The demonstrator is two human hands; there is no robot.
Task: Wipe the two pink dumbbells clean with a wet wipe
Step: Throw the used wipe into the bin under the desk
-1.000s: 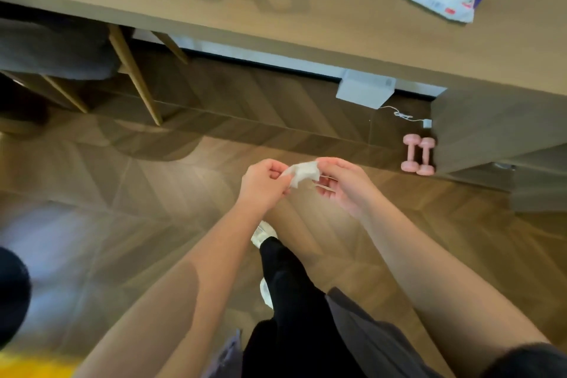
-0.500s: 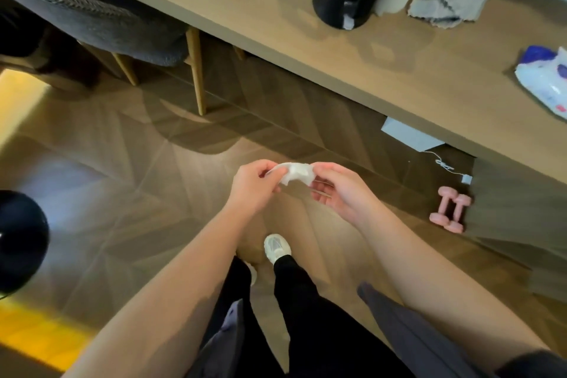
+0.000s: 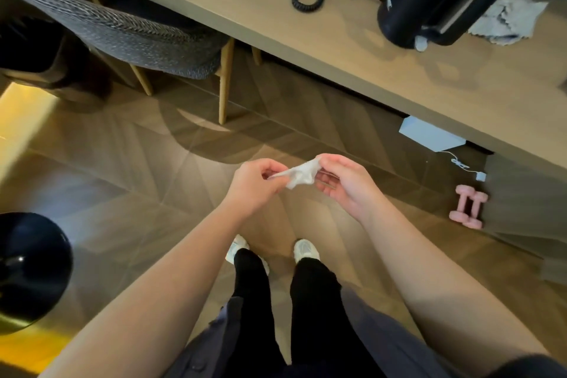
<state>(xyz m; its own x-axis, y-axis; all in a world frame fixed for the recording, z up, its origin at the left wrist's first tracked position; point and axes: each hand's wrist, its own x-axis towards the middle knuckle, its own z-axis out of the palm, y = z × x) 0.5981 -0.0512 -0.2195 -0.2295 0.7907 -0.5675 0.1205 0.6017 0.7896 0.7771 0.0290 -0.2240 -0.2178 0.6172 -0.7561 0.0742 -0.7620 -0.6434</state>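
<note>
Pinching the crumpled wet wipe [image 3: 299, 175] between them, left hand [image 3: 254, 182] and right hand [image 3: 349, 184] hide its ends from me. The pink dumbbells [image 3: 459, 203] lie on the floor [image 3: 153, 178], right, beside the bench [image 3: 337, 40] panel. The bench's black jug [image 3: 429, 0] is cut off.

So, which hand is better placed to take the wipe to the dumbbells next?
Probably the right hand: it pinches the wet wipe, and the pink dumbbells lie on the floor on its side. The left hand also pinches it but sits farther away.

the dumbbells [image 3: 468, 206] lie side by side on the floor [image 3: 122, 187], right of both hands, beneath the desk [image 3: 306, 40] edge.
</note>
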